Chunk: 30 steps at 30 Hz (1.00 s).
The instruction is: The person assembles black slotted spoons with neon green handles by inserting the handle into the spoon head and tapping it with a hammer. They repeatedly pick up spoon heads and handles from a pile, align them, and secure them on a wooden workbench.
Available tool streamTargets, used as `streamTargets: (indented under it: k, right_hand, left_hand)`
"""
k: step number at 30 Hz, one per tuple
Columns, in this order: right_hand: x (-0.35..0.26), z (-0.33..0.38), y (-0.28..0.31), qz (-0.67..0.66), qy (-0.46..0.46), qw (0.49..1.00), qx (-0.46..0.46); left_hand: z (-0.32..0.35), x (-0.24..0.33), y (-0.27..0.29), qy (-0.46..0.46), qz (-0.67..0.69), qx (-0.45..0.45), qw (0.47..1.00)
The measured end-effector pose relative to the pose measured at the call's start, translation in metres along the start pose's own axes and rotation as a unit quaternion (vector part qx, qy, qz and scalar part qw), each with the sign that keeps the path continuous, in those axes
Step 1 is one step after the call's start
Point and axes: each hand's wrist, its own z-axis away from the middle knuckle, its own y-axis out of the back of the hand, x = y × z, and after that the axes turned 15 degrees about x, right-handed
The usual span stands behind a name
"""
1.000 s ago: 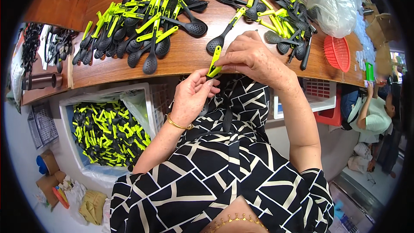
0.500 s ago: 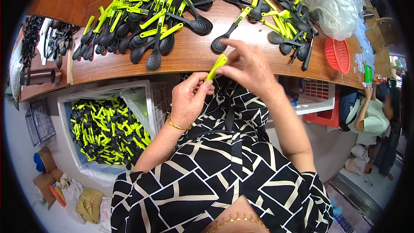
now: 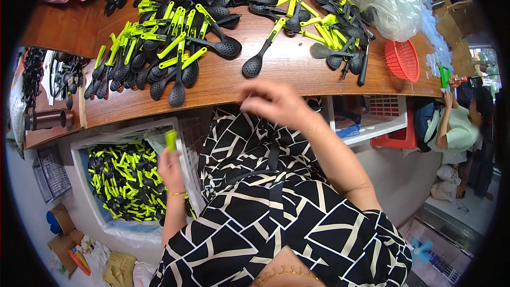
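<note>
My left hand (image 3: 171,171), a gold bangle at its wrist, is closed on a small lime-green handle (image 3: 170,140) that sticks up from the fingers. It is beside a white crate (image 3: 183,172) filled with lime-green and black pieces (image 3: 127,180). My right hand (image 3: 279,105), partly blurred, hovers over my lap just off the table edge, fingers loosely stretched and apart, with nothing visible in it. Nearest to it on the table lies a single black slotted spoon (image 3: 253,67) with a lime-green handle. To its left spreads a heap of similar spoons (image 3: 154,69).
More black spoons (image 3: 340,56) lie on the wooden table (image 3: 297,77) at the right, near a red plastic basket (image 3: 402,61) and a clear plastic bag (image 3: 393,10). A metal cup (image 3: 50,120) lies at far left. Another person (image 3: 459,127) works at far right.
My left hand has carried the lime-green handle down and left to the crate. My right hand has let go of it and moved lower. The whole view has shifted slightly.
</note>
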Motion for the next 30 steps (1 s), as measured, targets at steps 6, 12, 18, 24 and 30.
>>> streamTargets:
  k: [6,12,18,24,30]
  right_hand:
    - [0.039,-0.08,0.07,0.462,0.297,0.805,0.223]
    - [0.052,-0.095,0.066,0.511,0.352,0.774,0.127]
    - [0.06,-0.048,0.057,0.458,0.38,0.789,0.15]
    - [0.046,-0.018,0.042,0.411,0.38,0.815,0.149]
    - [0.022,-0.014,0.061,0.418,0.37,0.811,0.176]
  left_hand:
    - [0.097,-0.187,0.198,0.27,-0.366,0.18,0.872]
    - [0.096,-0.148,0.163,0.39,-0.515,0.162,0.746]
    - [-0.047,0.044,0.022,-0.069,-0.077,0.192,0.976]
    - [-0.058,0.227,-0.129,-0.168,0.098,-0.24,0.951]
    - [-0.053,0.221,-0.189,0.253,0.361,-0.438,0.784]
